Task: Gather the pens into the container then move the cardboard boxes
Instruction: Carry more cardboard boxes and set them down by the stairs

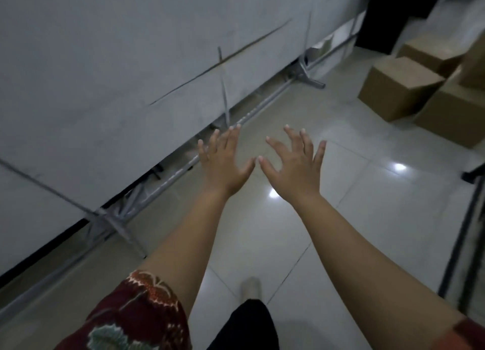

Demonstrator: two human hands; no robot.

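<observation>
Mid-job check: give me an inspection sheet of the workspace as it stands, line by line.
Surface: glossy tiled floor, with light reflections.
Job's things: cardboard boxes stacked on the floor at far right, untouched; pens and container not in view.
Clutter: nothing seen.
Grips: left hand and right hand both stretched forward, fingers spread, holding nothing.
Cables: nothing seen for certain; dark upright stand at right edge, blurred.
Surroundings: grey panels on metal framing along the left; person's foot on the floor below.
</observation>
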